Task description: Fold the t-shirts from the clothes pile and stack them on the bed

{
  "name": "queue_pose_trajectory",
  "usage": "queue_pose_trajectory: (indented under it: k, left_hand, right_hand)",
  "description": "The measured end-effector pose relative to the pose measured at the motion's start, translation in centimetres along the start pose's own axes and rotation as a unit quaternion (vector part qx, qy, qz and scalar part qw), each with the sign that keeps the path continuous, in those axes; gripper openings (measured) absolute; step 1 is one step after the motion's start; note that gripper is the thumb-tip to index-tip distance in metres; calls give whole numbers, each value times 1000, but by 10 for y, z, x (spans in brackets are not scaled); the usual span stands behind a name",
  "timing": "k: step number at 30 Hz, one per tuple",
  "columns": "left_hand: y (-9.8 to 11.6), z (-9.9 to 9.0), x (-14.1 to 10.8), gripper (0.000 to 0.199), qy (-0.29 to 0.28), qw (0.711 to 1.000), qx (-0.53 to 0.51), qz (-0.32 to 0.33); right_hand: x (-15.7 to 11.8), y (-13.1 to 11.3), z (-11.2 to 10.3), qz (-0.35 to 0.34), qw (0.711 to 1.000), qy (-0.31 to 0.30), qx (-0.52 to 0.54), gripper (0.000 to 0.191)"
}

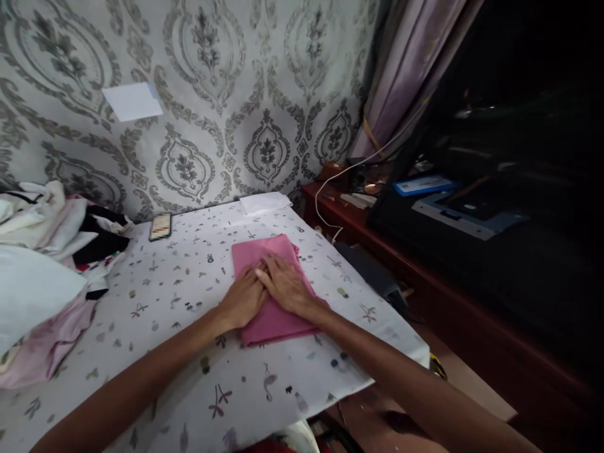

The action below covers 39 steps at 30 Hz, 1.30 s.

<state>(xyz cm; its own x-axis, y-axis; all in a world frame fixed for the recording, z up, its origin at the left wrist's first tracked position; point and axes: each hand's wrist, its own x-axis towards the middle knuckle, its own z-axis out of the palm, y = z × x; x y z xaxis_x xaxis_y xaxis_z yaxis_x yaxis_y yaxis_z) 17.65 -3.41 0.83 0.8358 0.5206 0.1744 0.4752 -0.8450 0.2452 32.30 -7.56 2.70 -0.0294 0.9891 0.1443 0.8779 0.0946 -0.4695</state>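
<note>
Both left hand [246,294] and right hand [285,283]: laid flat, touching at the fingers, gripping nothing
Folded pink rectangular cloth [276,324]: beneath them, on the white sheet with printed motifs [160,296]
Pressing: this seems the step, smoothing folded layers
Cloth edges: next move probably calls for gentle lifting, keeping them aligned

There were 2 hands [245,297], 1 folded pink cloth [276,324], 1 heap of clothes [51,228], 1 phone [161,226] and 1 curtain [406,63].
</note>
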Motion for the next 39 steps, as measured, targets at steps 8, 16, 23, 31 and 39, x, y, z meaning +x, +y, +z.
queue_pose_trajectory:
  k: [8,16,23,31,39]
  left_hand:
    - [-92,6,50,54,-4,989,-17,-149]
    - [-142,-16,66,15,92,982,-120,-116]
    - [-137,-27,72,12,84,978,-165,-96]
    - [-135,-41,85,27,-53,969,-215,-106]
    - [-140,-50,88,33,-111,961,-246,-57]
  right_hand:
    - [1,21,19,-31,995,11,-93,64]
    - [12,12,-2,-30,995,-35,-89,57]
    - [59,25,5,29,990,-30,-138,64]
    - [61,34,16,41,988,-26,-143,70]
    - [63,40,22,25,989,-24,-146,72]
